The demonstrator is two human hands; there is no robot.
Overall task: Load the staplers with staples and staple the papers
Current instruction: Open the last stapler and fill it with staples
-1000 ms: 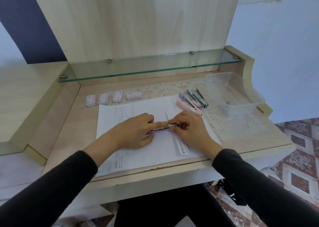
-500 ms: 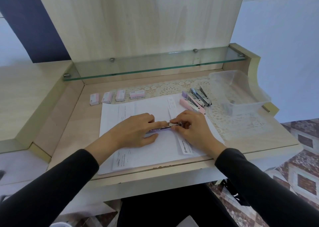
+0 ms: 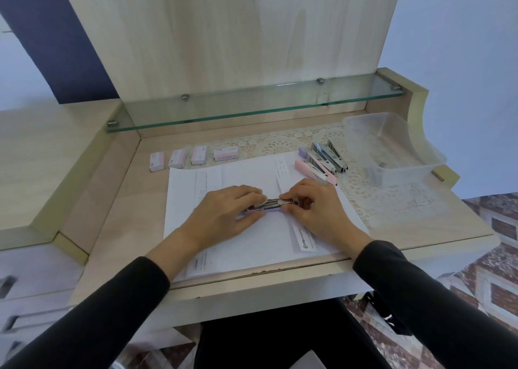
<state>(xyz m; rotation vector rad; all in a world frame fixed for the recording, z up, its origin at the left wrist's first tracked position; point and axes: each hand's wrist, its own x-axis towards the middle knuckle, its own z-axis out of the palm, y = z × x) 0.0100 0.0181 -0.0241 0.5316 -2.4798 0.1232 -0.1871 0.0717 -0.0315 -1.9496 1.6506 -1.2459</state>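
Note:
A small stapler (image 3: 270, 204) with a metal channel and a lilac body lies on the white papers (image 3: 224, 178) at the middle of the desk. My left hand (image 3: 224, 214) grips its left part, fingers curled over it. My right hand (image 3: 314, 208) pinches its right end with thumb and fingertips. Several more staplers (image 3: 322, 162), pink, lilac and metal, lie side by side at the papers' far right corner. Several small staple boxes (image 3: 193, 157) stand in a row behind the papers.
A clear plastic tub (image 3: 392, 150) sits at the back right on a lace mat (image 3: 372, 200). A glass shelf (image 3: 252, 107) runs along the back under a raised wooden panel. The desk's front edge (image 3: 266, 273) lies just below the papers.
Both hands stay on the stapler at the same spot on the papers. Only the view has shifted slightly.

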